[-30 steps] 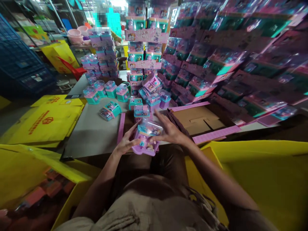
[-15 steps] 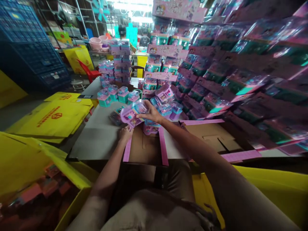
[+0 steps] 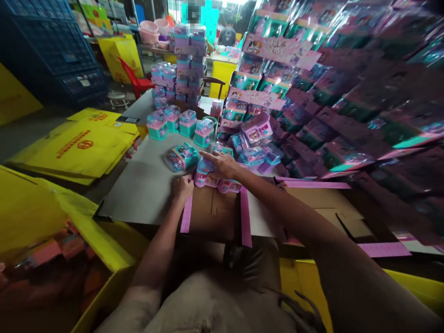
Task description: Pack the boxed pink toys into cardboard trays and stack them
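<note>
My right hand (image 3: 222, 164) lies over a pink toy pack (image 3: 207, 179) at the far end of a flat cardboard tray with pink edges (image 3: 211, 212); its fingers are stretched out to the left. A second pink pack (image 3: 229, 186) sits beside it on the tray. My left hand (image 3: 182, 187) is curled on the tray's left pink edge, at its far corner. A teal toy pack (image 3: 182, 157) lies on its side just beyond my hands on the grey table (image 3: 145, 185).
A row of teal packs (image 3: 173, 121) stands further back. Tall stacks of boxed toys (image 3: 312, 115) fill the right side. Another flat tray (image 3: 333, 208) lies at right. Folded yellow cartons (image 3: 83, 148) and a yellow box (image 3: 41, 222) are at left. A person (image 3: 227, 34) stands far behind.
My right hand has carried the pink pack away from my lap and set it down at the tray's far end. My left hand let go of it and moved to the tray's edge.
</note>
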